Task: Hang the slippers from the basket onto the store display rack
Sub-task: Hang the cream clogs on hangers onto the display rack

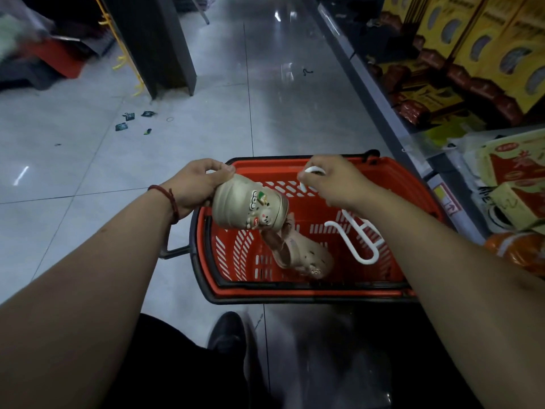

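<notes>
The red basket (295, 289) at lower centre is open on top, but its far half is covered by the left hand (196, 187) gripping a beige slipper (249, 206) and the right hand (333, 184) pinching a small white hanger (312, 171); the near half is open from above, with a pink slipper (298, 252) and a loose white hanger (358, 240) lying on the bottom. Bare floor tiles (88, 160) spread across the left and upper middle, broken by a few dark scraps (126, 121) and, upper left, a dark upright post (159, 45) with yellow hooks (118, 39) jutting out. Stocked shelves (472, 69) wall off the right edge, close beside the basket.
</notes>
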